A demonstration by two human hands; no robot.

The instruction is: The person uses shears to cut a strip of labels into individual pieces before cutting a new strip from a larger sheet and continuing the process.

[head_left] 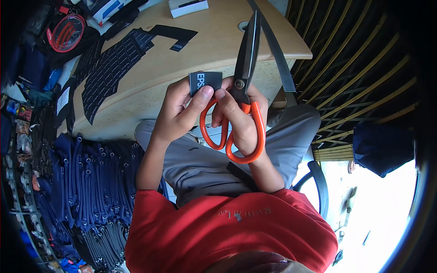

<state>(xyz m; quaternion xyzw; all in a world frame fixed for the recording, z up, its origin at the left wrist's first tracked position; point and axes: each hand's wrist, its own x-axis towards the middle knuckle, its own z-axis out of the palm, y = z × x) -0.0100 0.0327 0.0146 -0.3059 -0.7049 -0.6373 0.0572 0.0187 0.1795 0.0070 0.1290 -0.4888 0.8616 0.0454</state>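
Observation:
Between my two hands is a small black label with white letters "EPS" showing, its rest covered by a thumb. My left hand pinches it, thumb on the front face. My right hand has its thumb and fingertips at the label's right edge and also holds orange-handled scissors. One hand is through the scissors' handle area, and the dark blades point up, away from me, close together. On the table lie black sheets printed with rows of white text, and an angular black offcut.
A white box sits at the table's far edge. A long metal ruler-like strip juts over the table's right edge. Navy straps with metal rings are piled at the left. A folding lattice gate stands at the right, with dark cloth hanging.

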